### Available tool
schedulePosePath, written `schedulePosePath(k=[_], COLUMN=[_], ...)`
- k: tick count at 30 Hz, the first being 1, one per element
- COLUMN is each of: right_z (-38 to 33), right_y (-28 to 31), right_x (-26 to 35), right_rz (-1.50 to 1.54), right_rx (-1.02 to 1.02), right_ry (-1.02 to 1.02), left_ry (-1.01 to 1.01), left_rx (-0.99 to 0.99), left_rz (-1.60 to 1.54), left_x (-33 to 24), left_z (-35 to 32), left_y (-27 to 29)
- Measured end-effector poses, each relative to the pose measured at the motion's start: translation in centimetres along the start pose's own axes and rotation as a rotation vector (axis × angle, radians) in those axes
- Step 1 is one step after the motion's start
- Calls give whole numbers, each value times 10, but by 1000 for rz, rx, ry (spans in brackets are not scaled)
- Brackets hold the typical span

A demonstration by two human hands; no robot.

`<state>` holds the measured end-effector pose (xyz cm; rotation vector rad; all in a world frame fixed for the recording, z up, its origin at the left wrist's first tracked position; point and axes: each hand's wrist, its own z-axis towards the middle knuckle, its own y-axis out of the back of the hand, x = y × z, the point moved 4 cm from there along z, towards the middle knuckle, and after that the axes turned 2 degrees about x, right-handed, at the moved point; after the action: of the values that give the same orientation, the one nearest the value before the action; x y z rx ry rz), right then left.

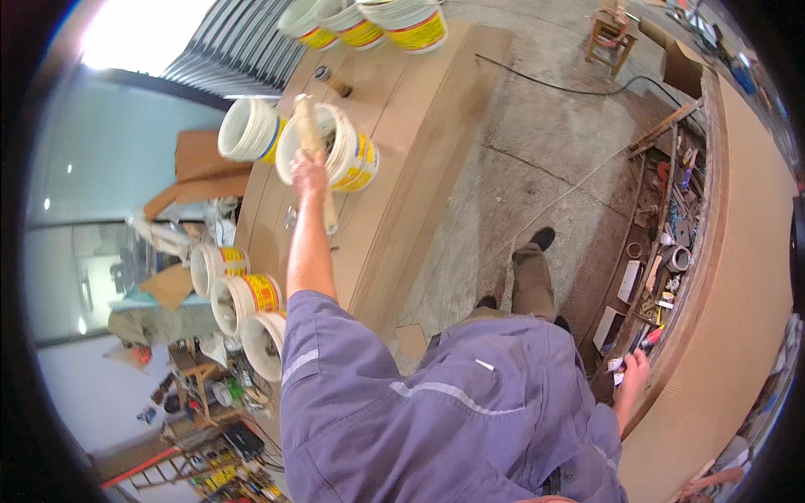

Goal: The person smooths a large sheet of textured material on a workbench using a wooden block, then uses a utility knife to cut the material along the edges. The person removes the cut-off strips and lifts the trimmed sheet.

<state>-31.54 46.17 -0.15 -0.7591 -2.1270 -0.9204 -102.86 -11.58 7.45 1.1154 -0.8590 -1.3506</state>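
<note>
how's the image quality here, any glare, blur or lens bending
Head view: strong fisheye bending, so the long brown wooden board curves and a black rim rings the frame; the bright opening at upper left is blown out to white; the left hand gripping a pale wooden stick over the white plastic bucket with a yellow label looks slightly soft; the right hand is sharper.

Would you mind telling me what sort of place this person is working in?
Probably a woodworking shop: large brown boards lie stacked on a concrete floor, white tubs stand about, and a tool-strewn shelf runs beside the right hand.
</note>
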Motion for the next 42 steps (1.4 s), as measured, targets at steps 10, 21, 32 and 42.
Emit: schedulePosePath(k=[10, 21, 32, 42], right_z=[184, 342, 497, 649], right_y=[-87, -189, -232, -195], right_x=[247, 488, 620, 671], right_rz=[-54, 432, 113, 162], right_rx=[155, 329, 165, 26], right_ry=[112, 272, 335, 330], left_ry=[104, 31, -534, -670], left_rx=[272, 1094, 1831, 1835], left_rz=[491, -860, -1107, -964], left_x=[-49, -490, -885, -1093], left_z=[38, -61, 66, 96], left_y=[-80, -162, -126, -173])
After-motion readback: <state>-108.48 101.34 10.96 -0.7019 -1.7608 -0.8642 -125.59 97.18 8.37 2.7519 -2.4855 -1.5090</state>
